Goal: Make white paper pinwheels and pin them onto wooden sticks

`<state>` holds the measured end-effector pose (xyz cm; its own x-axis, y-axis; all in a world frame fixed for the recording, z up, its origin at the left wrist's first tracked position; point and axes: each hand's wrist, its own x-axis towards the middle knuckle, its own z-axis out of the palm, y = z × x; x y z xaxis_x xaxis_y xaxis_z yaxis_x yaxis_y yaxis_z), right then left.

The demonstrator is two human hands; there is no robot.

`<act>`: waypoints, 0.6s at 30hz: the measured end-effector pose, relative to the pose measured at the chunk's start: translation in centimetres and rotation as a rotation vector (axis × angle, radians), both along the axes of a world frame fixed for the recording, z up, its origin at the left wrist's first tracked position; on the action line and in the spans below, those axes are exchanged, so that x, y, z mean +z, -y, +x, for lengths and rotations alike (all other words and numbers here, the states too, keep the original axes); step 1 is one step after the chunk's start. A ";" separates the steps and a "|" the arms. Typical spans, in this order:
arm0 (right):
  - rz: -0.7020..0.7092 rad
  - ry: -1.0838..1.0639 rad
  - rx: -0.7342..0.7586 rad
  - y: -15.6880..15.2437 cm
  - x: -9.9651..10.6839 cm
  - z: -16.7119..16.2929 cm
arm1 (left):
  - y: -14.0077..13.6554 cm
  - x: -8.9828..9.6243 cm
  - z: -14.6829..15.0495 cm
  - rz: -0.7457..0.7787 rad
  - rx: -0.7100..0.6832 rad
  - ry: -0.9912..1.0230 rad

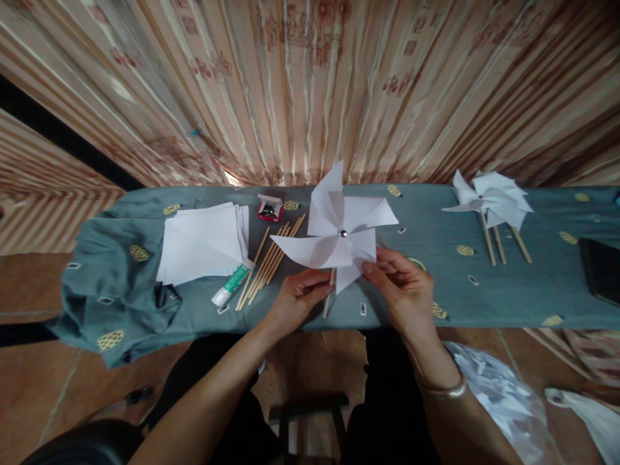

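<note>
A white paper pinwheel (334,226) with a shiny pin at its centre is held up over the table's front. My left hand (303,297) closes its fingers around the wooden stick (327,305) below the blades. On the other side, my right hand (404,287) pinches the lower right paper blade between thumb and fingers. Left of the pinwheel lie several loose wooden sticks (274,261), a glue stick (232,284) and a stack of white paper sheets (203,242). Behind the sticks stands a small open box of pins (270,209).
Several assembled pinwheels (504,200) lie at the right on the green tablecloth (436,284). A black object (600,268) sits at the right edge. A pleated curtain (300,97) hangs behind the table. Below right, a plastic bag (504,394) holds white paper pieces.
</note>
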<state>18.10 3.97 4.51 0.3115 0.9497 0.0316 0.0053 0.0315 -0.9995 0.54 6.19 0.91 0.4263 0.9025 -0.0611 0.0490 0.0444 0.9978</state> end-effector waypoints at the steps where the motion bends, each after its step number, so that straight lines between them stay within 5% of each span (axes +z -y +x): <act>1: -0.006 -0.005 0.018 0.0 0.0 -0.2 | 0.0 0.0 0.1 0.001 0.001 0.009; 7: -0.007 0.074 0.097 0.5 -0.4 -1.2 | 0.2 0.1 0.4 -0.029 0.037 -0.013; 18: 0.037 0.563 0.136 1.5 -1.1 -0.8 | 0.0 0.5 0.2 -0.068 0.047 0.065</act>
